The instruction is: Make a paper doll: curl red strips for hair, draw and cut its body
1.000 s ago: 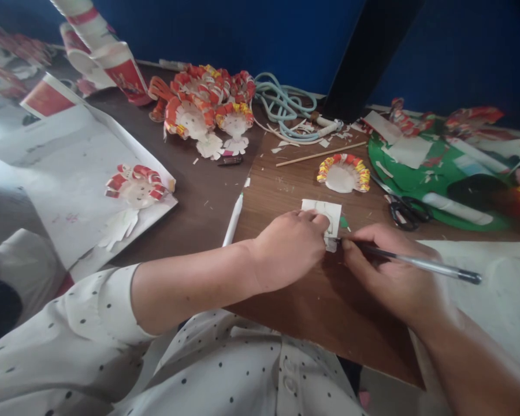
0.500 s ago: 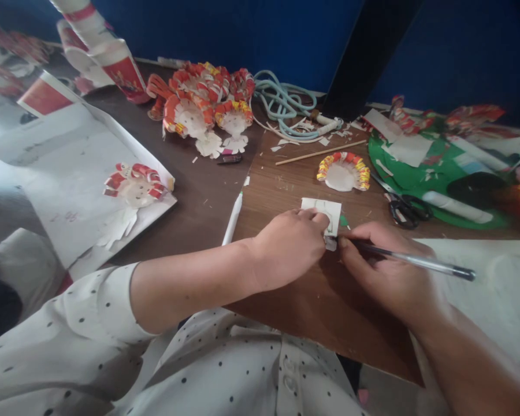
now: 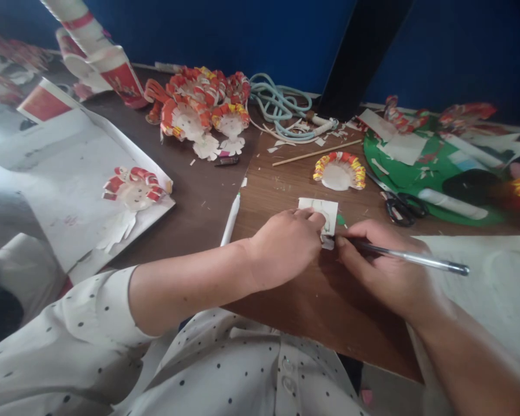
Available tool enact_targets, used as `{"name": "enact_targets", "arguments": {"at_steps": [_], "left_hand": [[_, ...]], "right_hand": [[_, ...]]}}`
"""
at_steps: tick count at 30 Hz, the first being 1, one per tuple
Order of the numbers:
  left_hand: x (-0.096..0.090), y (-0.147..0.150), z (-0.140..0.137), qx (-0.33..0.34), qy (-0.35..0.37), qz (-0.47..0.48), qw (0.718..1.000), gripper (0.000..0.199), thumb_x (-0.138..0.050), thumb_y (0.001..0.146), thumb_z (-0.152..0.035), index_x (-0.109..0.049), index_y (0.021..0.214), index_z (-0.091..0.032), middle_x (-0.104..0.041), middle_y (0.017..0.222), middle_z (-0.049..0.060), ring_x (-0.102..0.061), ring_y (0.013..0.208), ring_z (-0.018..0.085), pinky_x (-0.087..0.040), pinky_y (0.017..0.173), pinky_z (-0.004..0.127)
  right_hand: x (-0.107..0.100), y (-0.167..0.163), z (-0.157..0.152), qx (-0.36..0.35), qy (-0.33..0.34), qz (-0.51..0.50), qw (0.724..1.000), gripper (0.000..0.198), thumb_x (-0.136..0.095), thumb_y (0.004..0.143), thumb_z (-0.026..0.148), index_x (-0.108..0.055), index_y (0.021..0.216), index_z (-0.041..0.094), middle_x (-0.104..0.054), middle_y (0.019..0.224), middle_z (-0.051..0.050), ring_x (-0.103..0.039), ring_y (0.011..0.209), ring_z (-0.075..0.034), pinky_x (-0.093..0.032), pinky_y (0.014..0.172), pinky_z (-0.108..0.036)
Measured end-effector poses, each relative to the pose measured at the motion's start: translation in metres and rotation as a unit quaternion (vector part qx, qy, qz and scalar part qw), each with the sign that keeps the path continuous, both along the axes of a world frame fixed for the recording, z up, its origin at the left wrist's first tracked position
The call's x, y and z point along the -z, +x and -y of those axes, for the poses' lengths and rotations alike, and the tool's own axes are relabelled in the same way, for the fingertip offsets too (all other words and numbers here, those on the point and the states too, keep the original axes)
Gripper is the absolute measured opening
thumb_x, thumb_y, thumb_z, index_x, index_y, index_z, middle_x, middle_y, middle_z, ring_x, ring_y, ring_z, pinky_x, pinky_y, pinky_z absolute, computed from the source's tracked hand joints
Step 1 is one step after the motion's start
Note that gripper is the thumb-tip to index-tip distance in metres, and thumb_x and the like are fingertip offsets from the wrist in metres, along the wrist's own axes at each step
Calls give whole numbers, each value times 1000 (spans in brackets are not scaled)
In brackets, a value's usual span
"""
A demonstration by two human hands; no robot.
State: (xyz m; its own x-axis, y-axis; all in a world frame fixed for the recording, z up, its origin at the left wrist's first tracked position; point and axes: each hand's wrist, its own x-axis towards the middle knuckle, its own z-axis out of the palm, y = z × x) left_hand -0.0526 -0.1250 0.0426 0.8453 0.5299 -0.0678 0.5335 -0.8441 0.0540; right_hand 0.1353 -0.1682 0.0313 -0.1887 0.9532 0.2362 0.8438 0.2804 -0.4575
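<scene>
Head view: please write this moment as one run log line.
left hand: presses paper card | right hand: holds pen, tip at card

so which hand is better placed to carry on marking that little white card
Right. The right hand grips the pen with its tip at the white card's lower edge. The left hand presses flat on the card, pinning it to the wooden board.
</scene>
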Motion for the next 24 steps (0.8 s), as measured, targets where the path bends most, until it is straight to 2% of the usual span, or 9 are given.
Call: {"name": "enact_targets", "arguments": {"at_steps": [24], "left_hand": [[-3,1,-1,-1,-24,-22,999,18,-49,89,-15,-64,99,-9,-60,103,13,-58,104,25,-46,77,31]], "right_hand": [[-5,-3,2,-20,-15,-11,1000,11,-57,84,32,-60,77,24,-66,63,0,-62,54,-18,-41,50,-29]]}}
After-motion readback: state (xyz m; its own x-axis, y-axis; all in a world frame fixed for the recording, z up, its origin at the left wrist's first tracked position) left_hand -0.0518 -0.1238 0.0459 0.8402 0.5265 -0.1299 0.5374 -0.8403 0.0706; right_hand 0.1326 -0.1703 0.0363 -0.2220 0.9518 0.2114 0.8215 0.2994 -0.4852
